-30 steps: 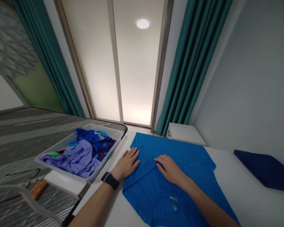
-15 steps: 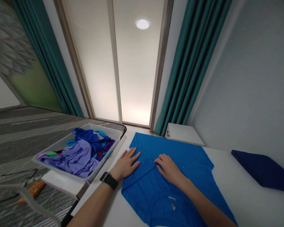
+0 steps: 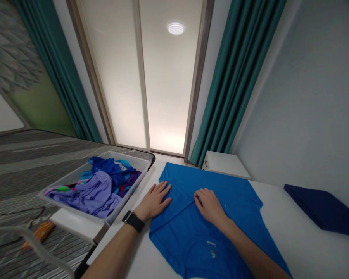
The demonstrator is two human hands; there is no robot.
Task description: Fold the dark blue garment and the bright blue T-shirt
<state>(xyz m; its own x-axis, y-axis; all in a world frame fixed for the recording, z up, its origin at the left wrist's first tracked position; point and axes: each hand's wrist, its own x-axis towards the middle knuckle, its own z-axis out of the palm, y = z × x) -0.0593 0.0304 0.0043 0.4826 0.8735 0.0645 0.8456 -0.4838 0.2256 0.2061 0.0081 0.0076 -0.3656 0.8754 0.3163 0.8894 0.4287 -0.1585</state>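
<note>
A bright blue T-shirt (image 3: 235, 193) lies spread on a white table, its neckline with a small printed label turned toward me. My left hand (image 3: 155, 201), wearing a black watch on its wrist, rests flat on the shirt's left edge with fingers stretched out. Over the middle of the shirt, my right hand (image 3: 208, 205) touches the cloth with loosely bent fingers and some space beside the thumb. A diagonal fold line runs through the fabric between both hands.
To the left stands a clear plastic bin (image 3: 147, 164) with crumpled purple and blue clothes (image 3: 97, 192). A folded navy cloth (image 3: 320, 207) lies at the table's right side. Behind the table is a white cabinet (image 3: 225, 162). A grey curved tube (image 3: 31, 240) crosses the lower left.
My right hand has slid slightly to the right over the shirt, its fingers curling in more. My left hand and the shirt have barely moved.
</note>
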